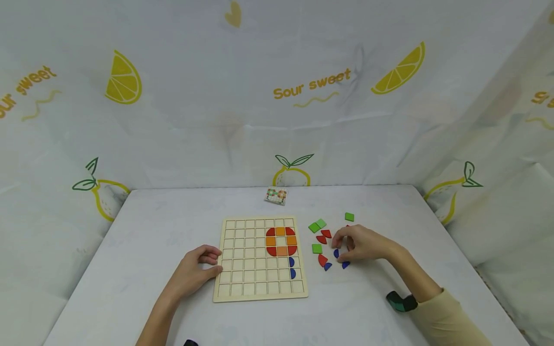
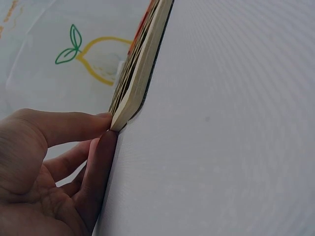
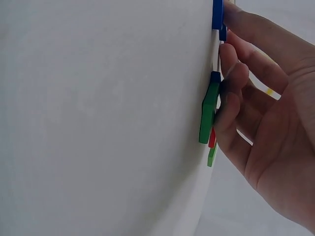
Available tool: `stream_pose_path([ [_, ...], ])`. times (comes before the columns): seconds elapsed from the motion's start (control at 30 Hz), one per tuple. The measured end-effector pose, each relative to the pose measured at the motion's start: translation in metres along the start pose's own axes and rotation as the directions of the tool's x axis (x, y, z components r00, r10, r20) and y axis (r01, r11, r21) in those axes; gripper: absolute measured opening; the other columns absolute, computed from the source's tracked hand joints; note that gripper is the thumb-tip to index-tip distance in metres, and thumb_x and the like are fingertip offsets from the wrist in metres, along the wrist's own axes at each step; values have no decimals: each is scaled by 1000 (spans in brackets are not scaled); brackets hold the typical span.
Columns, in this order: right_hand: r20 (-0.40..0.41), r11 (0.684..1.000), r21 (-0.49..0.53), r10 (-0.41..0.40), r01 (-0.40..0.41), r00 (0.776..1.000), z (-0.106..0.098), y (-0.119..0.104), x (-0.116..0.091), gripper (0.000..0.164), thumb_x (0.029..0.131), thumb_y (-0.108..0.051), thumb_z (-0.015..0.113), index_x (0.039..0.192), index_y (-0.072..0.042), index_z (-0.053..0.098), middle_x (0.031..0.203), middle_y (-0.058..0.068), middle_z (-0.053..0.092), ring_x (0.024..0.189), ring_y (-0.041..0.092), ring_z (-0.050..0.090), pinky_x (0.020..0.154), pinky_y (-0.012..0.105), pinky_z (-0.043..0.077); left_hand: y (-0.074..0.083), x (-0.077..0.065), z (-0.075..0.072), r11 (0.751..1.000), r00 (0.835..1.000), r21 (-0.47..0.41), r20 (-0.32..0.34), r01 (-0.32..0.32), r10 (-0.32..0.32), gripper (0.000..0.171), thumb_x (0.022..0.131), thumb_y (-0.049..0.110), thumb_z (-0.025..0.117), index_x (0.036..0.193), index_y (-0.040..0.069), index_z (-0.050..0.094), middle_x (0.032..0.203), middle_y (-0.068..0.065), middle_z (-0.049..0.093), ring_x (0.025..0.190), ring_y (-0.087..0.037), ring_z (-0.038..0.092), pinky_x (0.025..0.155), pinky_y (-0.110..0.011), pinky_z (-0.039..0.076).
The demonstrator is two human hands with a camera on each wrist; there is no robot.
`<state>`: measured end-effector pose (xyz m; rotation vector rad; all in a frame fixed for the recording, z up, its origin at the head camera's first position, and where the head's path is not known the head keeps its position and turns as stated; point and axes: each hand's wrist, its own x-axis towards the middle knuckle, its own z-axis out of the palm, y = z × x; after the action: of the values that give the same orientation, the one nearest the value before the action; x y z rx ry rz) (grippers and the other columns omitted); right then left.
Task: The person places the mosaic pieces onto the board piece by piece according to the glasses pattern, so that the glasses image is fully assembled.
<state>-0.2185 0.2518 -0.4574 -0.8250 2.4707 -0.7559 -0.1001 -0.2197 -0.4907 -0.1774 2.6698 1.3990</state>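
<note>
A pale wooden grid board (image 1: 248, 277) lies on the table. Set on its right part are red quarter-round pieces (image 1: 292, 250) and orange squares (image 1: 291, 240) in a ring, with two blue half-rounds (image 1: 293, 273) below. My left hand (image 1: 190, 271) rests its thumb and fingertips against the board's left edge; the left wrist view shows the thumb (image 2: 81, 126) touching that edge. Over the loose pieces, my right hand (image 1: 363, 244) has thumb and fingers apart. Its thumb is by a blue half-round (image 1: 345, 265), another blue half-round (image 1: 336, 253) lying between thumb and fingers.
Loose green squares (image 1: 317, 248) and red quarter-rounds (image 1: 322, 260) lie between the board and my right hand. A small patterned card (image 1: 276, 195) lies behind the board near the back curtain (image 1: 207, 158). A dark device (image 1: 401, 302) shows beside my right sleeve (image 1: 447, 317).
</note>
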Motion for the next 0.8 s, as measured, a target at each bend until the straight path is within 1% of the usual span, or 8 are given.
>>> stream_pose_path([
  [0.17,-5,1000,5,3,-2,1000,0,3,1,26,86,-23,93,106,-18,77,96,-4,71,73,7,56,64,21,50,0,-1,0,1000,1000,2,4,4,-4,37,88,11,85,123,9,72,112,-5,74,102,-12,68,92,-26,52],
  [0.37,9,1000,12,-14,13,1000,-1,3,3,26,84,-22,94,104,-16,77,93,-3,71,72,7,54,63,20,48,0,-1,0,1000,1000,-3,8,10,-10,37,89,12,85,123,9,72,112,-4,74,102,-12,68,93,-26,52],
  [0.47,16,1000,20,-2,2,1000,-2,2,5,25,84,-22,94,103,-17,77,92,-2,71,71,8,54,63,20,47,0,-1,0,1000,1000,-7,8,12,-12,37,89,12,85,123,9,72,112,-4,74,102,-12,67,93,-26,52],
  [0.8,18,1000,16,-13,13,1000,-3,3,5,23,85,-22,93,102,-16,78,92,-3,72,73,6,56,64,20,48,-1,-1,0,1000,1000,-16,7,13,-13,37,88,12,86,123,10,73,111,-4,74,102,-12,67,92,-24,52],
])
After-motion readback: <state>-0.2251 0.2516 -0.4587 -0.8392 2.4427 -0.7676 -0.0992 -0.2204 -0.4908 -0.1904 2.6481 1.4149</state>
